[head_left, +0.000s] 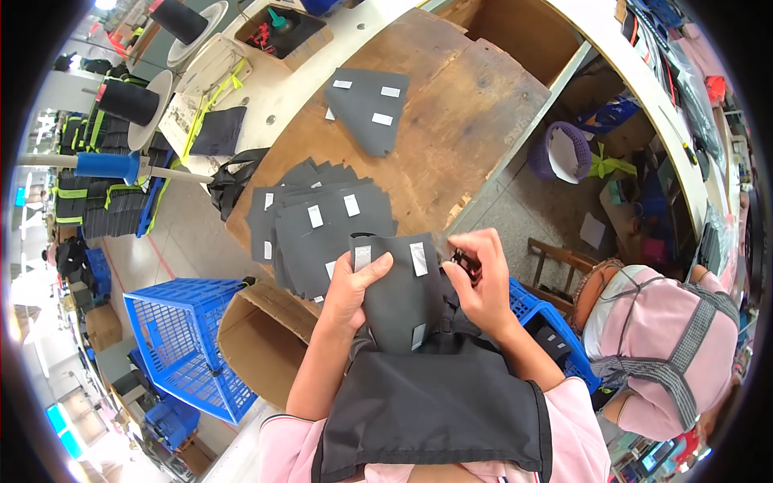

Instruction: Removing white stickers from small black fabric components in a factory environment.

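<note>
My left hand [354,294] grips a dark grey fabric panel [396,302] by its left edge, thumb on the front, just past my black apron [435,402]. Small pale rectangular patches show near the panel's upper corners and lower end. Close to the panel's right edge, my right hand [487,282] is closed around a small black-and-red tool [465,266]; the fingers cover most of it. Beyond my left hand lies an untidy stack of similar grey panels [322,229] on the wooden board. Another loose panel [370,113] rests farther off, patches facing up.
The worn wooden board [451,105] spans the table. An open cardboard box [262,342] and a blue crate [181,346] stand at left, another blue crate [580,362] at right. A person in pink [676,354] works at right. Thread cones [129,105] stand far left.
</note>
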A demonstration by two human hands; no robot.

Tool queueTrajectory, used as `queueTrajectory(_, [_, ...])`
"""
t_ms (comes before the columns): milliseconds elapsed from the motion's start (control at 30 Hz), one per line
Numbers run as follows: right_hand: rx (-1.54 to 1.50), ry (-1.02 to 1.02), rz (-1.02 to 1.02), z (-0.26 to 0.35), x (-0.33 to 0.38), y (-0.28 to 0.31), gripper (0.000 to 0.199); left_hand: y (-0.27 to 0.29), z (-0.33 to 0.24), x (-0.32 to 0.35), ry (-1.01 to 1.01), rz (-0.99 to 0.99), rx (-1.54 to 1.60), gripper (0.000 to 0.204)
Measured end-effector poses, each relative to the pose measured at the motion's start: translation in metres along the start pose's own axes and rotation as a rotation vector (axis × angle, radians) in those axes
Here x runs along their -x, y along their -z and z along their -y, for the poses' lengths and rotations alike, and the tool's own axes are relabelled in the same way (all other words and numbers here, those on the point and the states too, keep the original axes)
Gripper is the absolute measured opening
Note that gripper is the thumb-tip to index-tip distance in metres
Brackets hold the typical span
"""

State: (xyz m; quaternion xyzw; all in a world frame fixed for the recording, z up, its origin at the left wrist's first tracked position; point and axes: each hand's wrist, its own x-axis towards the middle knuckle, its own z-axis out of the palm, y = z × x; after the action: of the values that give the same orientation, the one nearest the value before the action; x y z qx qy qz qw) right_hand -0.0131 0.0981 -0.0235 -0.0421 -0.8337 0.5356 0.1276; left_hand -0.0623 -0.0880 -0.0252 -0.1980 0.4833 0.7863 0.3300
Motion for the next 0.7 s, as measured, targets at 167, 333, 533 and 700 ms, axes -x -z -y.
queueTrajectory(167, [0.088, 0.061, 0.013, -0.005, 0.014, 0.002, 0.032, 0.002, 0.005, -0.002, 0.023, 0.011, 0.051, 0.031])
queueTrajectory(333, [0.076, 0.113, 0.036, -0.004, 0.01, -0.003, 0.033, -0.004, 0.008, 0.0, -0.015, 0.018, 0.064, 0.034])
queueTrajectory(533, [0.147, 0.208, -0.017, -0.001, 0.007, -0.008, 0.031, -0.002, 0.011, 0.002, -0.057, 0.011, 0.085, 0.033])
queueTrajectory(700, [0.166, 0.233, -0.039, -0.005, 0.009, -0.009, 0.03, -0.003, 0.011, 0.003, -0.089, 0.014, 0.086, 0.03])
